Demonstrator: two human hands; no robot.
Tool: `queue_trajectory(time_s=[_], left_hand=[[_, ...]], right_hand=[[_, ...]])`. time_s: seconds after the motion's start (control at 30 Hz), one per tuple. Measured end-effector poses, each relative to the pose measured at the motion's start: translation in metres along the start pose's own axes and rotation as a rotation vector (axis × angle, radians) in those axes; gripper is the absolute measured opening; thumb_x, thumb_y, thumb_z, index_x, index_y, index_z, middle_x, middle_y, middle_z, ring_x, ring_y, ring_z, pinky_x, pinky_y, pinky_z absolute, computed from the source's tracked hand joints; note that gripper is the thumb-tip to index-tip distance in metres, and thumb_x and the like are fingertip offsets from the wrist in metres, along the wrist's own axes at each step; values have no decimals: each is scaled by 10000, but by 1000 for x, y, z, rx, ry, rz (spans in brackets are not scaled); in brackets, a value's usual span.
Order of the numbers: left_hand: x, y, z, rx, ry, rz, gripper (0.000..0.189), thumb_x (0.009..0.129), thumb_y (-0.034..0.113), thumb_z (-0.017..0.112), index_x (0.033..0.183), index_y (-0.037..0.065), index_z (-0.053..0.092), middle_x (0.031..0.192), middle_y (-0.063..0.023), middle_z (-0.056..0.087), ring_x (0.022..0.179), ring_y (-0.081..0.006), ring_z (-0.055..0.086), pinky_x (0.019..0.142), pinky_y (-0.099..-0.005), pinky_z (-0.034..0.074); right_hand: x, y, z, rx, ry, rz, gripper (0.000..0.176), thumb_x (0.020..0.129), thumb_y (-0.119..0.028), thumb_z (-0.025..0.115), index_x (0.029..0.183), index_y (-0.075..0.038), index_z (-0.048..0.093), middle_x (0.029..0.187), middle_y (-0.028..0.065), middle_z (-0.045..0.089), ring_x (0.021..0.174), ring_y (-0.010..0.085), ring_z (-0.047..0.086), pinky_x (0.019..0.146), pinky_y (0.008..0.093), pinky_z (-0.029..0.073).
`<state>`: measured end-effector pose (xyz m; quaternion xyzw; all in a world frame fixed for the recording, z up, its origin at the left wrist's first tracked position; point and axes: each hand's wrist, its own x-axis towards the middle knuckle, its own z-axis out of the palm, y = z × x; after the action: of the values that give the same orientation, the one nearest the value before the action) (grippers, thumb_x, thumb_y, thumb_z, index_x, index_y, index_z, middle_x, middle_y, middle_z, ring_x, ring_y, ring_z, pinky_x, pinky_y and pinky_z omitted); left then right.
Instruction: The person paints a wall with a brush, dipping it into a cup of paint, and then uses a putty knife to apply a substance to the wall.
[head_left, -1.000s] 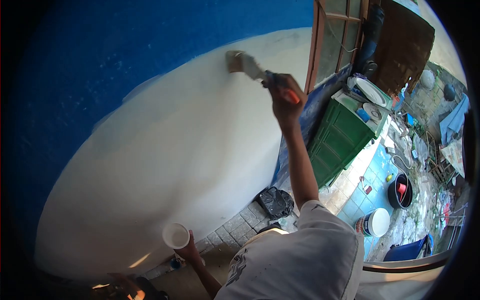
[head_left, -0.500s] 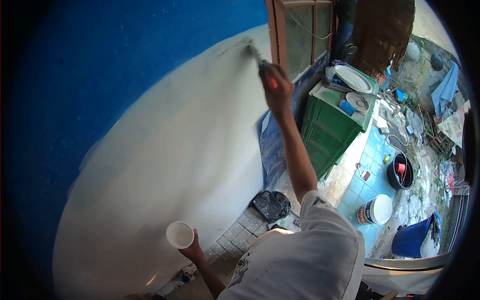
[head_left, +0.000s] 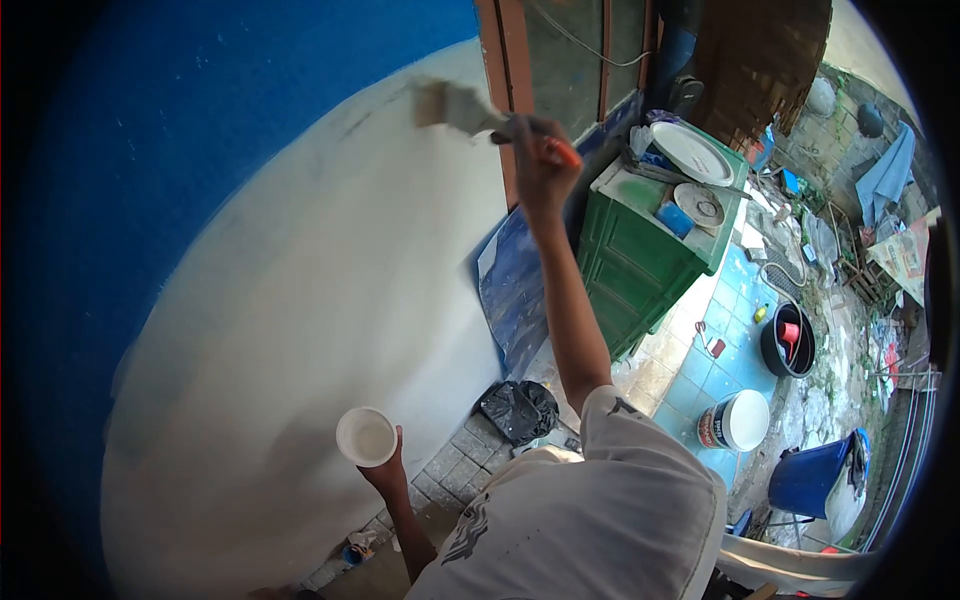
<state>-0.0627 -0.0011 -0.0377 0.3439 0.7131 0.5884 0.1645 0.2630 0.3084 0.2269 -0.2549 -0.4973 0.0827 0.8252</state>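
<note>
The right hand (head_left: 546,170) wraps firmly round a paintbrush (head_left: 455,107) — its head blurred, near the blue-and-white wall (head_left: 290,290) — and the left hand (head_left: 388,476) curls round a white cup (head_left: 366,439).

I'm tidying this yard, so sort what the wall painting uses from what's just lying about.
Belongs to the job:
brush
white cup
wall
perhaps the labelled bucket

Apparently just lying about:
black plastic bag
black tub
blue bin
</note>
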Motion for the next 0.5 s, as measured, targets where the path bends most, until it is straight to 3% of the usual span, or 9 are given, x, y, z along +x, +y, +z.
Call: queue_trajectory(time_s=[0.03,0.1,0.13,0.17,0.2,0.33,0.4,0.5], left_hand=[[-3,0,4,-2,10,-5,773,715,173,963,1332,-28,543,1261,-160,650,1133,-293,637,1015,-428,497],[-7,0,11,81,30,232,679,778,57,894,1328,-48,509,1043,-123,678,763,-172,685,637,-305,597],[-9,-3,11,84,39,227,679,778,57,894,1328,-48,509,1043,-123,678,763,-172,685,637,-305,597],[-11,-7,8,78,18,106,729,738,120,934,1323,-38,530,1145,-141,667,949,-232,661,821,-367,549],[-13,-9,6,68,-4,-11,780,699,182,974,1319,-28,550,1247,-160,657,1135,-292,638,1005,-429,501],[-16,-16,6,84,8,-27,766,698,187,976,1305,-26,560,1239,-160,660,1126,-293,643,1000,-429,504],[-13,-19,6,138,45,-10,754,697,188,976,1294,-26,568,1234,-159,663,1115,-295,649,995,-430,507],[-6,-4,9,94,14,-28,765,701,190,974,1308,-25,561,1248,-159,658,1120,-298,648,997,-435,507]], right_hand=[[14,13,-5,45,51,-17,89,925,4,733,1001,48,716,877,98,749,753,137,719,690,263,561],[28,19,-8,103,96,-33,72,929,1,729,992,34,723,884,102,748,745,136,714,683,270,558],[31,12,-9,-141,91,-174,61,934,-11,726,990,14,730,899,108,746,755,148,719,680,274,555],[29,7,-11,-388,87,-314,53,940,-23,724,988,-6,737,914,115,744,764,161,724,677,278,552],[22,3,-8,-385,87,-311,53,940,-23,724,988,-6,737,914,115,744,764,161,724,677,278,552],[-36,-38,25,-330,-243,-457,201,826,-44,798,1021,-49,749,980,117,719,803,223,740,692,293,580],[-66,-65,39,-200,-385,-503,247,781,-59,817,1017,-46,749,1007,113,717,797,206,738,668,296,594],[-82,-90,45,-32,-446,-542,238,795,-62,770,1027,-66,722,1005,124,696,791,209,721,586,301,588]])
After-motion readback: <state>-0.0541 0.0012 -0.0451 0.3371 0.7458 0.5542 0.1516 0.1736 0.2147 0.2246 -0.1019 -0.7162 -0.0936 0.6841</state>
